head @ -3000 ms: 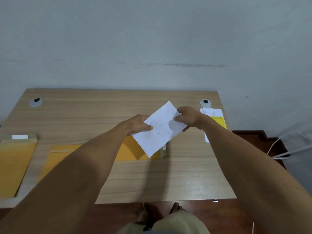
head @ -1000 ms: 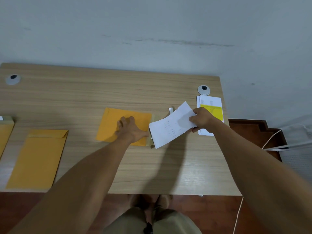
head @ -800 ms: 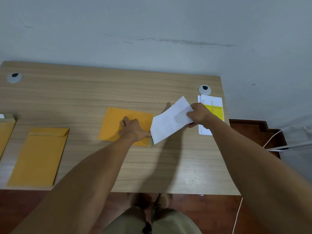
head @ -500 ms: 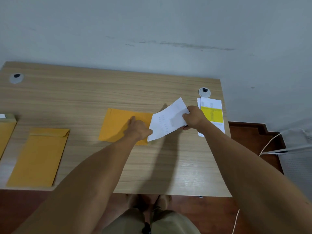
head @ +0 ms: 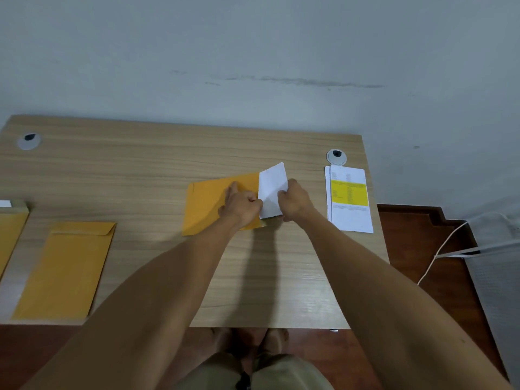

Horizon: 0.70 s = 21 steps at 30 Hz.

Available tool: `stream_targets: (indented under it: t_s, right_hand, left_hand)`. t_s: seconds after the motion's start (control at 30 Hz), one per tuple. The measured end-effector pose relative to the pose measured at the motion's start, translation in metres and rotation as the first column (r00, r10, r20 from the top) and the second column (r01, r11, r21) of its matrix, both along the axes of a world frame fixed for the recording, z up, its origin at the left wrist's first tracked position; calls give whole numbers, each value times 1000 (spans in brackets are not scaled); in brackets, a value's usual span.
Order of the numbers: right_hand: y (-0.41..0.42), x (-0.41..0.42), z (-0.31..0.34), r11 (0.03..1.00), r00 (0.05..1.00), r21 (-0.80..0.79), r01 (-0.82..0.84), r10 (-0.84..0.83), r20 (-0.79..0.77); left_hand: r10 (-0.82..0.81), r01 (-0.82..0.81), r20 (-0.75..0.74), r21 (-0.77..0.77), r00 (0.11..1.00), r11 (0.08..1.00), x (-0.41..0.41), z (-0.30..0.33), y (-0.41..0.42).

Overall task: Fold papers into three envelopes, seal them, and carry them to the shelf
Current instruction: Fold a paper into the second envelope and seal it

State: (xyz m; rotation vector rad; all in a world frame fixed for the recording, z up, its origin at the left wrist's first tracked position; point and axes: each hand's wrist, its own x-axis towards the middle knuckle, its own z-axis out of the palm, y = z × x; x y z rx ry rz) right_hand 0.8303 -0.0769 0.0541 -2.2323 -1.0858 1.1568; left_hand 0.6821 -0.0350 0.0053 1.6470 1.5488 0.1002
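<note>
Two bare hands meet over the middle of a wooden desk [head: 140,170], whose pale grain runs left to right under even, flat light. The left hand [head: 241,205] lies on the right end of an orange envelope [head: 209,205], fingers curled at its open mouth and pinning it to the wood. The right hand [head: 294,202] is closed on a folded white paper [head: 271,187], gripping its right edge; the paper's left edge meets the envelope's opening, though how far it reaches inside is hard to tell, since the left knuckles cover that spot.

A second orange envelope [head: 66,268] lies flat near the desk's front left edge, flap end away from the person. A third envelope [head: 11,235] shows only partly at the far left border of the view. By the right edge of the desk rests a stack of white sheets [head: 349,201], the top one printed with a bright yellow block. Just behind that stack sits a round grey cable grommet [head: 336,156], and a matching grommet [head: 28,140] marks the back left corner.

Behind the desk rises a plain grey-blue wall [head: 253,52] with a faint dark scuff line across it. Below and to the right, reddish-brown floor [head: 422,237] shows, with a thin white cord [head: 439,251] trailing over it. The person's feet [head: 250,340] stand under the desk's front edge.
</note>
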Motion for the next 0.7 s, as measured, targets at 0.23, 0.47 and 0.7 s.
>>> stream_targets:
  t_s: [0.23, 0.47, 0.7]
  right_hand:
    - [5, 18, 10, 998, 985, 39, 57, -50, -163]
    - [4, 15, 2, 994, 959, 55, 93, -74, -272]
    - [10, -2, -12, 977, 983, 206, 50, -11, -185]
  left_hand:
    - [67, -67, 49, -2, 997, 998, -14, -3, 6]
    - [59, -56, 105, -30, 993, 998, -19, 5, 5]
    - [56, -51, 219, -28, 974, 998, -22, 19, 3]
